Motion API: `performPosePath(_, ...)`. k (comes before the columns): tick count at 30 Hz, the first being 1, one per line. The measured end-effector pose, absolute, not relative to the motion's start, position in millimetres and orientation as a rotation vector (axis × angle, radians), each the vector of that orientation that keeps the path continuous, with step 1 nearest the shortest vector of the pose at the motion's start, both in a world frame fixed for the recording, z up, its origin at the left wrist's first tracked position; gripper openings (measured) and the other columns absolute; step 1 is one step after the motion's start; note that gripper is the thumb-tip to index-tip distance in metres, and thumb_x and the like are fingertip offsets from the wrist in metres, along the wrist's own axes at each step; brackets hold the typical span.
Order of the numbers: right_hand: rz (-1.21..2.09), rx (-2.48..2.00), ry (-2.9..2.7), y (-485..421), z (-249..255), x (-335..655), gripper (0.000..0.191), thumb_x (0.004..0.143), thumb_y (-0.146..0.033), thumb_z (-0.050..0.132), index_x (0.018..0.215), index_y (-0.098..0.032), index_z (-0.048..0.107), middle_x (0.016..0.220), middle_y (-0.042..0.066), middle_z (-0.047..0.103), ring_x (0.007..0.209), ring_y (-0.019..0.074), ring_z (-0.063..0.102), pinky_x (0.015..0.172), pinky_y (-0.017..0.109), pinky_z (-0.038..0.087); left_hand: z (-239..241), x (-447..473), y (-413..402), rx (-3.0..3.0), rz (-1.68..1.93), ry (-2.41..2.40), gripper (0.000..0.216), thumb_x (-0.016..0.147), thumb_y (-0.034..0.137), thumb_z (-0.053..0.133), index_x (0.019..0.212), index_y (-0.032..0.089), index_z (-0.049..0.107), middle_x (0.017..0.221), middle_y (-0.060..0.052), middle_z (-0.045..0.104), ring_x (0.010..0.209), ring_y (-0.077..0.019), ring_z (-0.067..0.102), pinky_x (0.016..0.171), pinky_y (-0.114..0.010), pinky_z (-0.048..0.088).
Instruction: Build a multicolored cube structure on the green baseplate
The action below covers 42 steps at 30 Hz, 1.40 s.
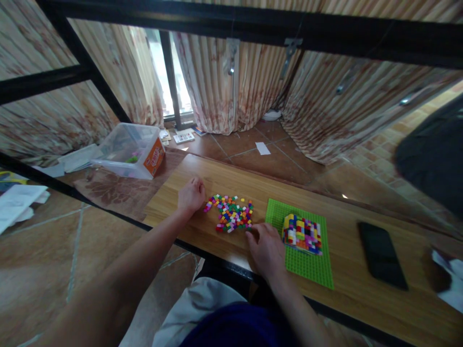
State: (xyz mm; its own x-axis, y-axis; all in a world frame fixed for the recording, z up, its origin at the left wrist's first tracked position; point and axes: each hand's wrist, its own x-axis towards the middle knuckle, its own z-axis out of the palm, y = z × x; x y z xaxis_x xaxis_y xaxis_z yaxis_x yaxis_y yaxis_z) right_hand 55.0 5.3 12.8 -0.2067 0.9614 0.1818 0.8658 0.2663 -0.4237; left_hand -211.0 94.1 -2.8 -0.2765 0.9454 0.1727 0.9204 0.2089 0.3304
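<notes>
A loose pile of small multicoloured toy building bricks (233,214) lies on the wooden table between my hands. My left hand (191,195) rests closed on the tabletop just left of the pile, its curled fingers hiding anything inside. At the pile's lower right edge, my right hand (267,248) has its thumb and forefinger slightly apart, the tips by the nearest bricks. Beside that hand is a green studded baseplate (311,272), with a low multicoloured brick structure (302,234) built up on it; yellow bricks stand higher along its left side.
A black phone (383,255) lies on the table (347,221) at the right, with a crumpled white wrapper (450,277) beyond it. A clear plastic box (126,152) sits on the floor at the left. Black metal bars (108,101) cross in front of the curtains.
</notes>
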Motion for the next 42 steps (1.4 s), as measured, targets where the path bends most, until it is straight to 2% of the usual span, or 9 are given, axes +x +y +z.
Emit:
performPosePath(8, 0.304, -1.582, -2.056, 8.5, 6.7, 47.3, 0.017, 0.093, -0.027, 0.051, 0.084, -0.023, 0.065, 0.087, 0.008, 0.067, 0.085, 0.0236, 0.061, 0.077, 0.037, 0.048, -1.8, -212.6, 92.1, 1.882, 0.577, 2.385, 0.02, 0.094, 0.023, 0.042, 0.095, 0.021, 0.062, 0.1, -0.007, 0.068, 0.091, -0.0217, 0.065, 0.07, -0.03, 0.043)
performPosePath(14, 0.596, -1.534, -1.799, -4.8, 27.7, 74.6, 0.023, 0.092, -0.039, 0.053, 0.087, -0.023, 0.068, 0.083, 0.005, 0.072, 0.073, 0.0199, 0.068, 0.069, 0.033, 0.054, -0.2, -213.9, 92.5, 1.89, 0.582, 2.39, 0.018, 0.093, 0.024, 0.043, 0.094, 0.022, 0.061, 0.101, -0.007, 0.069, 0.091, -0.0211, 0.065, 0.069, -0.03, 0.043)
performPosePath(20, 0.517, -1.669, -1.557, 6.4, 56.3, 147.5, 0.028, 0.087, -0.044, 0.057, 0.1, -0.024, 0.072, 0.105, 0.007, 0.075, 0.094, 0.0238, 0.07, 0.085, 0.038, 0.055, -0.8, -214.4, 92.9, 1.898, 0.565, 2.399, 0.017, 0.092, 0.024, 0.044, 0.094, 0.022, 0.061, 0.099, -0.007, 0.069, 0.089, -0.0215, 0.066, 0.067, -0.029, 0.042)
performPosePath(25, 0.335, -1.771, -1.659, 31.8, 56.6, 188.1, 0.031, 0.086, -0.042, 0.054, 0.096, -0.021, 0.074, 0.103, 0.01, 0.073, 0.092, 0.0256, 0.069, 0.082, 0.04, 0.054, -1.2, -214.3, 92.7, 1.912, 0.588, 2.403, 0.018, 0.093, 0.024, 0.043, 0.094, 0.022, 0.061, 0.101, -0.006, 0.069, 0.09, -0.0217, 0.066, 0.067, -0.03, 0.041)
performPosePath(36, 0.444, -1.68, -1.752, 47.8, 45.5, 184.0, 0.027, 0.084, -0.035, 0.052, 0.091, -0.022, 0.075, 0.096, 0.007, 0.073, 0.088, 0.0218, 0.069, 0.082, 0.037, 0.053, -1.2, -214.0, 94.2, 1.892, 0.591, 2.407, 0.019, 0.092, 0.024, 0.043, 0.095, 0.021, 0.061, 0.103, -0.007, 0.07, 0.092, -0.0217, 0.066, 0.067, -0.03, 0.043)
performPosePath(42, 0.519, -1.698, -1.77, 47.7, 43.7, 185.7, 0.028, 0.084, -0.034, 0.051, 0.094, -0.022, 0.075, 0.1, 0.007, 0.075, 0.092, 0.0226, 0.069, 0.087, 0.04, 0.053, -1.1, -213.9, 93.8, 1.892, 0.605, 2.407, 0.018, 0.092, 0.024, 0.044, 0.096, 0.021, 0.061, 0.102, -0.007, 0.07, 0.092, -0.0217, 0.066, 0.069, -0.03, 0.044)
